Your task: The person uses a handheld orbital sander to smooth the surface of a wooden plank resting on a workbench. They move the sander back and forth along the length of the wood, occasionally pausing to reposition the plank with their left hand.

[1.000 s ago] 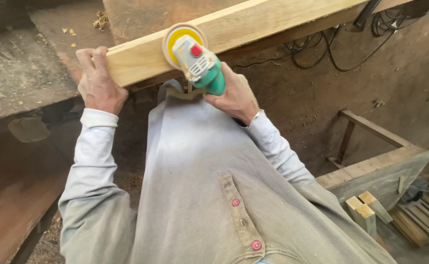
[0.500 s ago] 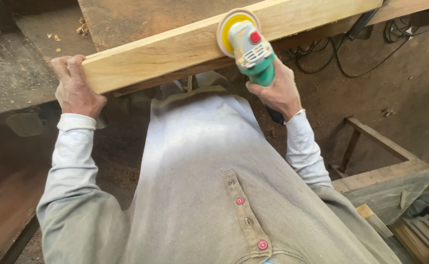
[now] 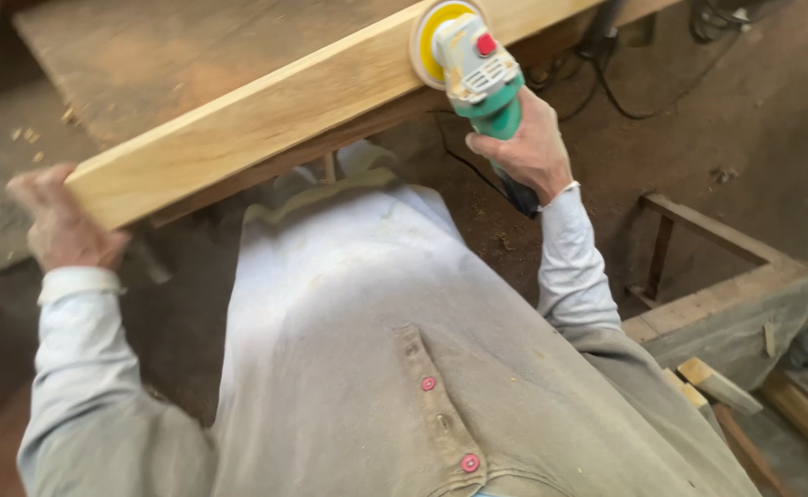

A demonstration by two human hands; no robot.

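— Where does the plank (image 3: 266, 110) lie relative to the two hands?

— It runs as one long pale board across the upper part of the view, its long axis slanting from lower left up to upper right. It rests on a darker wooden workbench (image 3: 146, 51), with its sanded edge face turned toward the person. Each hand sits at a different stretch of that axis.

— Which hand is where?

— The left hand (image 3: 58, 225) is at the near, lower-left end of the plank, wrapped around the end grain and gripping it; it is motion-blurred, so the exact finger placement is hard to tell. The right hand (image 3: 525, 147) is well up the board toward the right, closed around the green body of an angle grinder (image 3: 477, 74).

— And the tool itself?

— Its yellow sanding disc (image 3: 436, 37) is pressed flat against the plank's front face, near the top edge of the view. The handle points down and toward the person, so the tool stands roughly across the board's long axis.

— So which hand is nearer the work surface?

— Both touch the board, directly or through the tool. A long bare stretch of the face lies between them, along that slanted line.

— Anything else about?

— Black cables (image 3: 606, 74) trail over the dirt floor on the right, beside a wooden frame (image 3: 726, 304).
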